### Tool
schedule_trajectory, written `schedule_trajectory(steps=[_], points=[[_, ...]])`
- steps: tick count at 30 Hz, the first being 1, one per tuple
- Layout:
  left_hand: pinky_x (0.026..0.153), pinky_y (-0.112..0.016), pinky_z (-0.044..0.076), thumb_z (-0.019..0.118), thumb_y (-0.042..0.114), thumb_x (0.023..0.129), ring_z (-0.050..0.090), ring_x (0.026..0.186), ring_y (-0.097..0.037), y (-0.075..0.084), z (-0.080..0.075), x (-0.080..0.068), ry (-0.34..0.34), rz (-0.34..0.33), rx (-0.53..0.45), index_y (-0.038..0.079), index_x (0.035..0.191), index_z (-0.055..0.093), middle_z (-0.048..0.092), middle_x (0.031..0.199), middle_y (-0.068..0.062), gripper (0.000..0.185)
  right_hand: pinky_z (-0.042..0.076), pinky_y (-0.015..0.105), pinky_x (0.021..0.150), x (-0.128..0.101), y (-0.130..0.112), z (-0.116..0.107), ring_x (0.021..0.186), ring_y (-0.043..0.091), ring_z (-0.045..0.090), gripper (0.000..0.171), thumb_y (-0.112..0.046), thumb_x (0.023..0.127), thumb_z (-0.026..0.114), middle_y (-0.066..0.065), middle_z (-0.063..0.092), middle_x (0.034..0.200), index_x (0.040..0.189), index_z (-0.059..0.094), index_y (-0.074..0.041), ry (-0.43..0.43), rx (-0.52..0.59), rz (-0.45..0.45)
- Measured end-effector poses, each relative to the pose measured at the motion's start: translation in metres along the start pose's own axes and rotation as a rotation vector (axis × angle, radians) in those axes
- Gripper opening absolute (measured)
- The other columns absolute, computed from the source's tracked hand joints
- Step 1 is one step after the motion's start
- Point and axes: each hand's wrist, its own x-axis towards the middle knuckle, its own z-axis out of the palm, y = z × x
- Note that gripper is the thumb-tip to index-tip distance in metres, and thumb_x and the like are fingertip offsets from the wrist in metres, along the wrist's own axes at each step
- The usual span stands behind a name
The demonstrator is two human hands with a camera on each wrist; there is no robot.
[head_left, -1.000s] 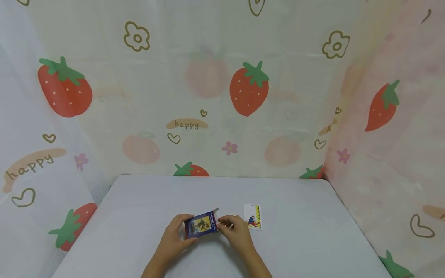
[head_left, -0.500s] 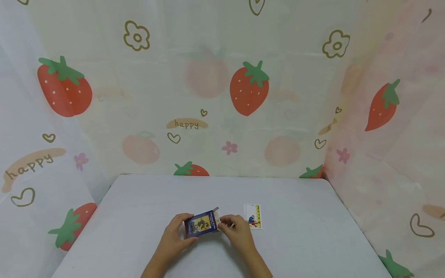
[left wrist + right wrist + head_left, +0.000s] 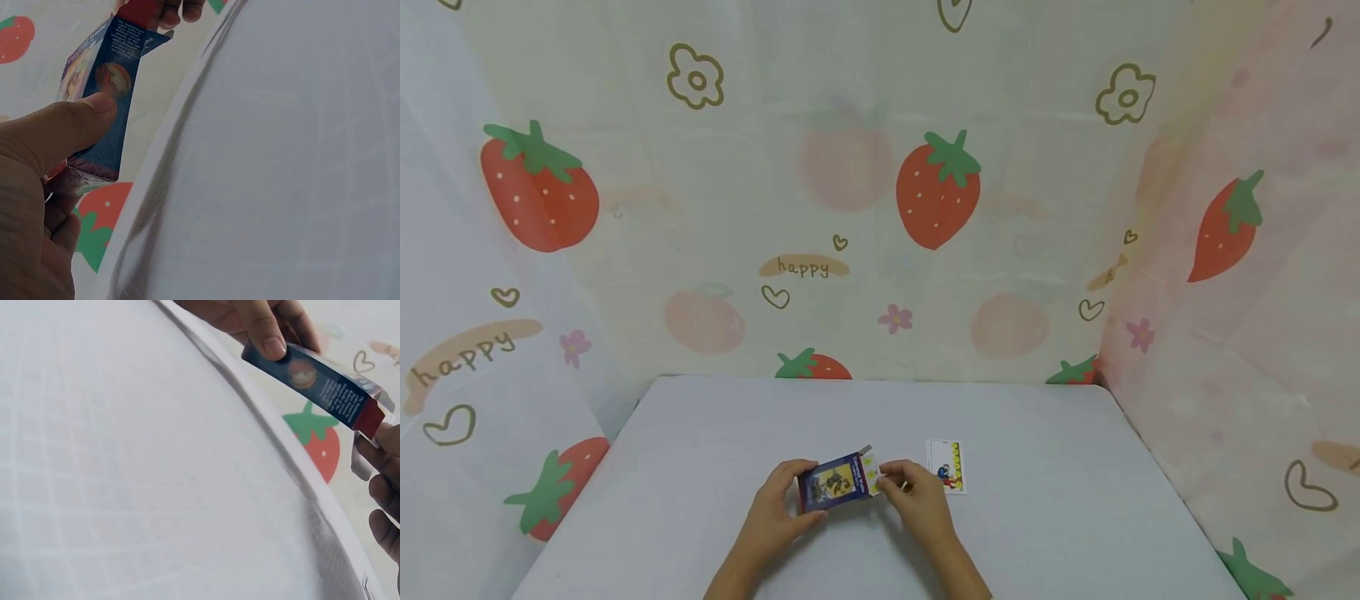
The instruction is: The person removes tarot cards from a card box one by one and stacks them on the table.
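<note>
Both forearms come in at the bottom edge of my head feed, so starting with the nearest stuff: left hand [image 3: 775, 504] has the box [image 3: 835, 484] in a solid grip, thumb along one narrow side, fingers at the opposite one. Left wrist cam backs that up, thumb pad flat on the blue side next to a little round picture. Box is tilted a bit, picture face up, open end toward the right hand [image 3: 921, 502], and it looks to be held up off the worktop [image 3: 1045, 533].

Right hand is at that open end, thumb and forefinger pinching the cards [image 3: 872, 473] that poke partway out. Can't tell how many are in that pinch. The box's end flaps [image 3: 866, 451] stick out around the opening, and on my right wrist cam there's a red bit [image 3: 370, 419] right by the fingertips.

Just past the right hand, a small pile [image 3: 947, 467] lies flat on the white worktop, top one showing blue and red figures beside a yellow strip. Behind it all hangs a pale curtain [image 3: 865, 292] with strawberries, flowers and "happy" printed on it.
</note>
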Motion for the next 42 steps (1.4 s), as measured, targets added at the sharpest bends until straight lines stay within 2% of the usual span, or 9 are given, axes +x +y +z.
schedule_trajectory(steps=[13,33,42], points=[[0.117,-0.044,0.045,0.098,0.015,0.065,0.056,0.132,-0.018,-0.001,0.001,0.000,0.001,-0.010,-0.003,0.017,0.133,0.061,0.061,0.135,0.006,0.077,0.053,0.018,0.061,0.000,-0.004,-0.006,0.068,0.003,0.058,0.012,-0.013,0.087,0.080,-0.006,0.071,0.078,0.099,0.077,-0.014,0.042,0.032,-0.051],[0.112,-0.048,0.048,0.098,0.014,0.062,0.060,0.129,-0.023,-0.004,0.003,0.001,0.058,0.052,0.040,0.018,0.132,0.061,0.063,0.133,0.003,0.080,0.052,0.018,0.061,0.005,-0.004,-0.022,0.068,0.004,0.057,0.012,-0.014,0.088,0.080,-0.007,0.071,0.079,0.100,0.077,-0.012,0.081,-0.016,-0.055],[0.117,-0.046,0.044,0.097,0.017,0.065,0.056,0.133,-0.024,-0.005,0.003,0.001,0.027,-0.002,0.009,0.019,0.134,0.060,0.061,0.136,0.002,0.078,0.053,0.018,0.062,0.007,0.000,-0.027,0.071,0.005,0.059,0.014,-0.010,0.087,0.080,-0.004,0.072,0.081,0.100,0.077,-0.012,0.120,0.004,-0.051]])
